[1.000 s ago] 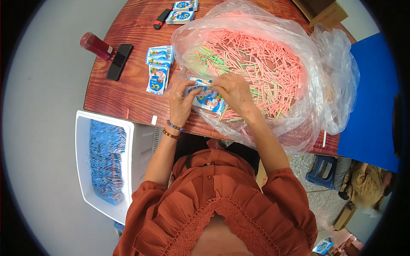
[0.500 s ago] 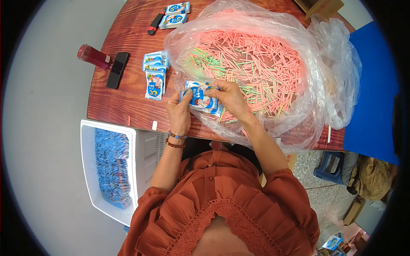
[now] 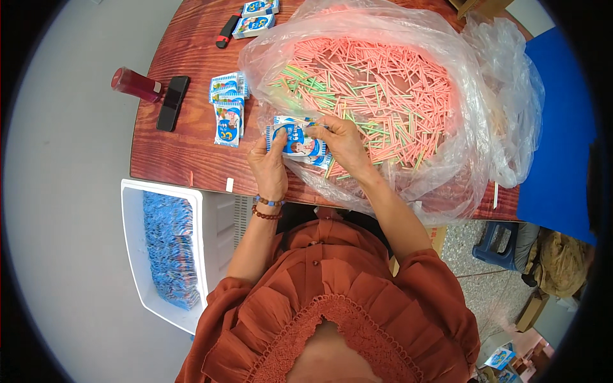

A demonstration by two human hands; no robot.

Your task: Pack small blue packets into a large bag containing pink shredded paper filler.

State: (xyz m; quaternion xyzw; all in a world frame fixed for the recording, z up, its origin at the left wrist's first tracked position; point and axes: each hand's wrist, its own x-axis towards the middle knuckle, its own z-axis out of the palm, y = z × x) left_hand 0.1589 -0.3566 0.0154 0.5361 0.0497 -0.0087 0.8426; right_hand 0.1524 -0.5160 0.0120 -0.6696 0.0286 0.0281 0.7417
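Now at the desk [image 3: 159,152], bare near its lower-left edge; facing a clear bag [image 3: 471,127], upper centre, holding pink and green sticks [image 3: 408,73]; beside a white bin [image 3: 217,223], lower left, lined with blue packets [image 3: 167,249]; pinching, left grip [image 3: 269,167] and right grip [image 3: 346,147], a blue-and-white packet [image 3: 297,138], mid-frame.

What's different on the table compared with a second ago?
The left hand has shifted slightly left, away from the right hand; more of the blue-and-white packet shows between them, and both grip it. The packet pile, black smartphone, box cutter and loose sticks look unmoved.
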